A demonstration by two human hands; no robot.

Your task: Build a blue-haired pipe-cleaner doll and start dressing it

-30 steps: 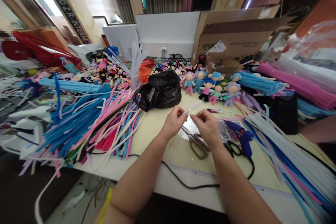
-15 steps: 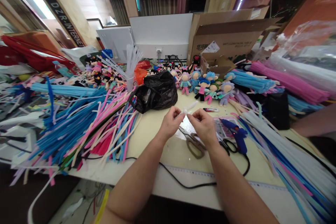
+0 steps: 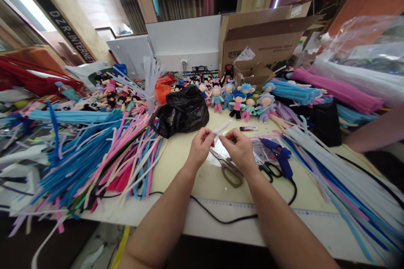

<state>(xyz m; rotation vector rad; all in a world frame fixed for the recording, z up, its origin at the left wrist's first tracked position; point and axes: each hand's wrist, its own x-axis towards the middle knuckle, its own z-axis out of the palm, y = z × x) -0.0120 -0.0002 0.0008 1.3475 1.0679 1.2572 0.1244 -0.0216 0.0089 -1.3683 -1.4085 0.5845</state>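
Cluttered cream worktop [image 3: 189, 168], heaped with coloured stems [image 3: 94, 151] at the left. Over its bare middle, left hand [image 3: 199, 147] and right hand [image 3: 241, 151] close together, both pinching a white pipe cleaner [image 3: 222, 127] by the fingertips, one end poking up. Underneath, scissors [image 3: 229, 170]; just right, a blue glue gun [image 3: 279, 155]; behind, a black bag [image 3: 183, 111].

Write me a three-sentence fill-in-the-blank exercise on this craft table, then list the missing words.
1. The left hand and right hand pinch a ___ pipe cleaner between them.
2. The blue glue gun lies to the ___ of the scissors.
3. The crumpled bag beyond the left hand is ___.
Missing words: white; right; black.
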